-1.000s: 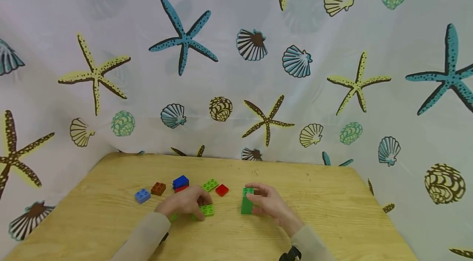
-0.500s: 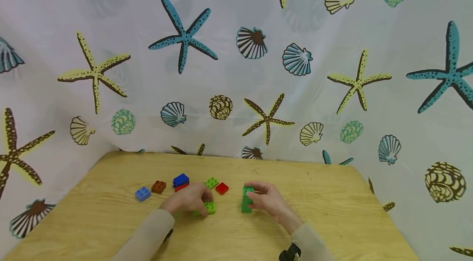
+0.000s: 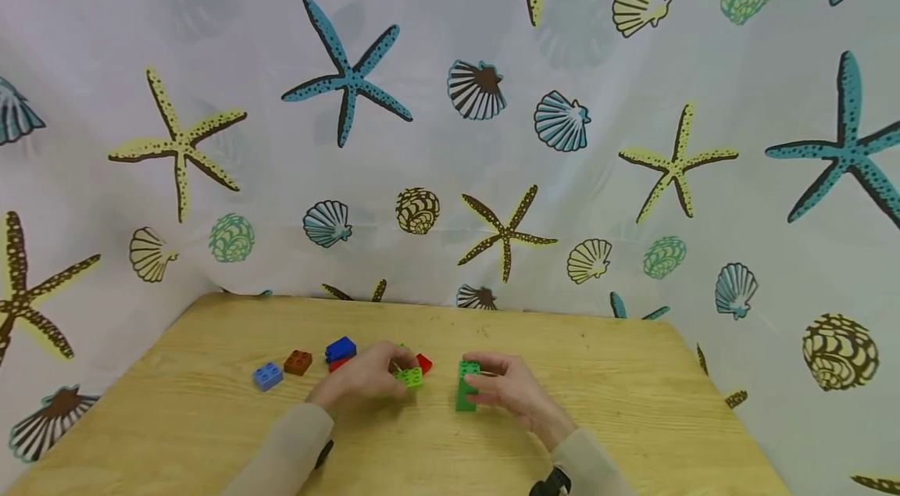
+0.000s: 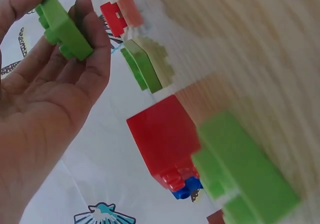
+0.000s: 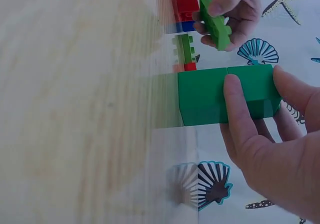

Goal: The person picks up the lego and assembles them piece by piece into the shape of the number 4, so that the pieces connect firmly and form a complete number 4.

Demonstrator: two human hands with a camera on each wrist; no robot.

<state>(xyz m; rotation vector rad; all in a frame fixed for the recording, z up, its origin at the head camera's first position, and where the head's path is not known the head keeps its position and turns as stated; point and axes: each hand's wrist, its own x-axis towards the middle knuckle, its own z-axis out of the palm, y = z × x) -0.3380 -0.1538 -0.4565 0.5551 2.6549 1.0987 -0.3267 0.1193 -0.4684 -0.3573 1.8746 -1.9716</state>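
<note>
Head view: the green tower stands on the bench, right of the held lime block. Left wrist view: the left hand pinches that block above the bench. Right wrist view: the right hand grips the tower, long axis vertical.

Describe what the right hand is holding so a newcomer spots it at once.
On the wooden table, go to the right hand. It grips an upright green tower, darker and bulkier than the lime brick in the left hand.
</note>
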